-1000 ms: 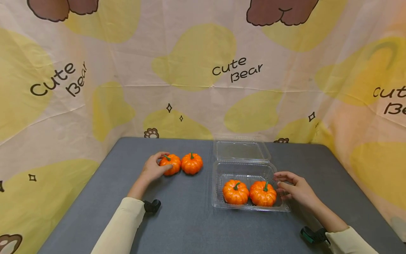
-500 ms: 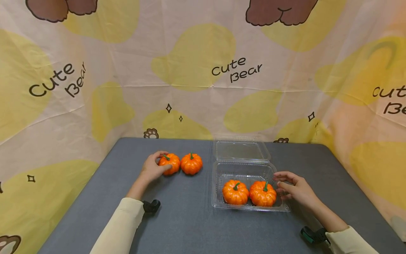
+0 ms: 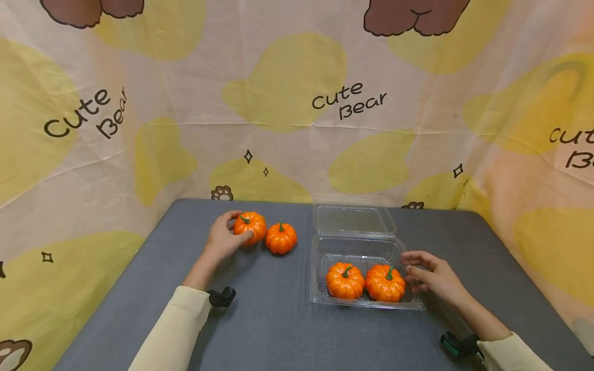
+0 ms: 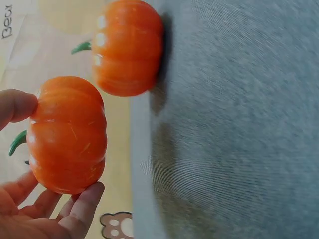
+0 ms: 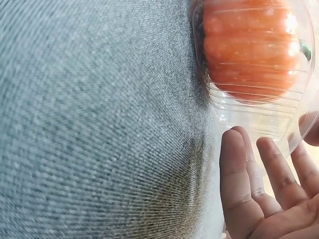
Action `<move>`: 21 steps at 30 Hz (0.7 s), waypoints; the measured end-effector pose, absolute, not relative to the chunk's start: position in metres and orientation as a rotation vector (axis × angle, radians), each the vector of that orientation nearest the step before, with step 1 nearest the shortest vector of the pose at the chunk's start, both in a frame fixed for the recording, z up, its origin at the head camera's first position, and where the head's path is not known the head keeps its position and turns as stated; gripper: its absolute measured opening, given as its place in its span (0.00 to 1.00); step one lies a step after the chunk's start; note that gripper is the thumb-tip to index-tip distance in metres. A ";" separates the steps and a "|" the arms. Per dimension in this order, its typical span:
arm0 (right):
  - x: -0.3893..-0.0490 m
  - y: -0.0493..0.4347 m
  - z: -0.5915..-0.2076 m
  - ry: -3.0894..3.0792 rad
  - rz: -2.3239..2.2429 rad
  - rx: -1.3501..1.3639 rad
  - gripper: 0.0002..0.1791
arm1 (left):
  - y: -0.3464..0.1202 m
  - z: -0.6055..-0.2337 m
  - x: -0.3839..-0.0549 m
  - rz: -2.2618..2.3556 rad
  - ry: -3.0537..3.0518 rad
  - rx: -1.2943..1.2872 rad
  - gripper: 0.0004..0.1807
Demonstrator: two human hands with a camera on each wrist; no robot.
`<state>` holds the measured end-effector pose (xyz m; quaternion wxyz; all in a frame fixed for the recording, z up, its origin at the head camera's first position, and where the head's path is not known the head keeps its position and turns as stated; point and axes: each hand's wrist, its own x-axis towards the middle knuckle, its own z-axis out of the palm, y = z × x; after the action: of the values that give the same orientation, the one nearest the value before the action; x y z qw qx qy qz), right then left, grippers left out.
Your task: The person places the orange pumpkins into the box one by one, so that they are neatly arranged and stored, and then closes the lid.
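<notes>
clear box, two pumpkins inside
i hold another pumpkin in my left hand; my right hand, loosely spread, is beside the clear box.

Left of centre, the left hand gripped between thumb and fingers, its arm slanting up; at lower right, the right hand pointed leftward, loosely extended.
</notes>
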<state>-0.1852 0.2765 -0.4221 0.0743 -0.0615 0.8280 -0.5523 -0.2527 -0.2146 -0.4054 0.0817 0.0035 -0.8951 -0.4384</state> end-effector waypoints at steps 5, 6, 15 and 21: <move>-0.184 0.277 -0.422 2.492 -1.656 -0.186 0.23 | -0.208 -0.395 -0.251 -1.329 -2.658 -0.005 0.34; -0.184 0.277 -0.422 2.491 -1.657 -0.186 0.23 | -0.207 -0.393 -0.251 -1.332 -2.656 -0.011 0.34; -0.185 0.278 -0.423 2.475 -1.666 -0.203 0.23 | -0.188 -0.373 -0.249 -1.352 -2.626 -0.090 0.37; -0.185 0.279 -0.424 2.484 -1.661 -0.215 0.24 | -0.170 -0.361 -0.247 -1.301 -2.617 -0.165 0.38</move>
<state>-0.1846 0.2789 -0.4243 0.0727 -0.0717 0.8270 -0.5529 -0.2474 -0.1703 -0.3608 0.1068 -0.0561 -0.8889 -0.4420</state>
